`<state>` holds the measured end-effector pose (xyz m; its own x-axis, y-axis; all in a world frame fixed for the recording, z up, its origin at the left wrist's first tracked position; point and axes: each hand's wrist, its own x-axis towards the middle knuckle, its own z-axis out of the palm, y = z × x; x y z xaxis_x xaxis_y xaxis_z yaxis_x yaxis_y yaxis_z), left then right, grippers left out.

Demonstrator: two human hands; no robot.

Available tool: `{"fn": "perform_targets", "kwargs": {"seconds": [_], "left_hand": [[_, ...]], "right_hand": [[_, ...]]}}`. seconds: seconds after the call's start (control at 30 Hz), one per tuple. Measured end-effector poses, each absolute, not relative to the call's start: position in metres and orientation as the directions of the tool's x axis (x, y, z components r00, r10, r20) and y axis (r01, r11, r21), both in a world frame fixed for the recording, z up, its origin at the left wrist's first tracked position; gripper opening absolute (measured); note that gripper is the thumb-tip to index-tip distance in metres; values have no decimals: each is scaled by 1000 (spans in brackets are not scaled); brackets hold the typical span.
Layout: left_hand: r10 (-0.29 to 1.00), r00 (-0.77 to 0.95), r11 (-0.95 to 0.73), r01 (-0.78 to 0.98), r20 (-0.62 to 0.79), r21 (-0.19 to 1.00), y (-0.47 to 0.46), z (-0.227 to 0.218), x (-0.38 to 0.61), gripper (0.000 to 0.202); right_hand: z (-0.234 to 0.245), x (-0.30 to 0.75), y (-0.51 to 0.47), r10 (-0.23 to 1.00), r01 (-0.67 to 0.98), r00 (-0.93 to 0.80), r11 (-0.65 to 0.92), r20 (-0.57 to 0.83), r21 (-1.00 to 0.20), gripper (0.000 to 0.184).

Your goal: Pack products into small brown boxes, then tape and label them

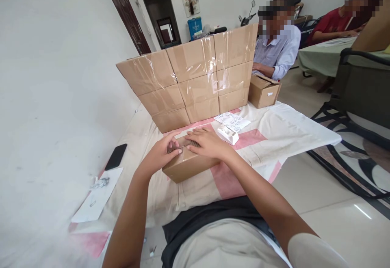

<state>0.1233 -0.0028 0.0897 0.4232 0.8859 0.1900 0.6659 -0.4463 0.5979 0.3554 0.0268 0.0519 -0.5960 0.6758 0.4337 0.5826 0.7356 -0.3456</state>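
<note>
A small brown cardboard box (190,168) sits on the cloth-covered table in front of me, and both my hands are on its top. My left hand (161,154) rests at the left end, with the thumb stretched along the top and the fingers loosely bent, apart from the thumb. Over the right part of the top lies my right hand (210,143), fingers spread and thumb apart. Darker strips of cardboard show between fingers and thumbs near the middle seam. Parts of the top are hidden under the hands. A small white carton (228,135) lies just beyond my right hand.
A wall of stacked, taped cardboard boxes (198,77) stands behind the box. To its right is another brown box (264,91), near a seated person (278,52). Printed papers (236,122), a black phone (116,156) and a white sheet (97,203) lie on the table (292,124).
</note>
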Motion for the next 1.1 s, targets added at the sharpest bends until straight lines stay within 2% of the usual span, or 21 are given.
{"fn": "perform_targets", "kwargs": {"seconds": [0.2, 0.4, 0.57, 0.67, 0.87, 1.1], "left_hand": [[909, 375, -390, 611, 181, 689, -3, 84, 123, 46], [890, 375, -433, 524, 258, 734, -2, 74, 125, 42], [874, 282, -469, 277, 396, 839, 2, 66, 124, 28], [891, 231, -435, 187, 391, 881, 4, 70, 122, 29], [921, 329, -334, 394, 208, 856, 5, 81, 123, 42], [928, 321, -324, 455, 187, 830, 4, 79, 122, 49]], "right_hand": [[56, 356, 23, 696, 592, -592, 717, 406, -368, 35], [58, 357, 23, 702, 601, -584, 711, 407, -365, 37], [54, 356, 25, 693, 597, -587, 720, 419, -355, 39], [54, 356, 26, 697, 600, -588, 716, 411, -357, 40], [55, 357, 24, 689, 591, -589, 723, 422, -356, 35], [54, 356, 26, 682, 585, -595, 731, 426, -351, 35]]}}
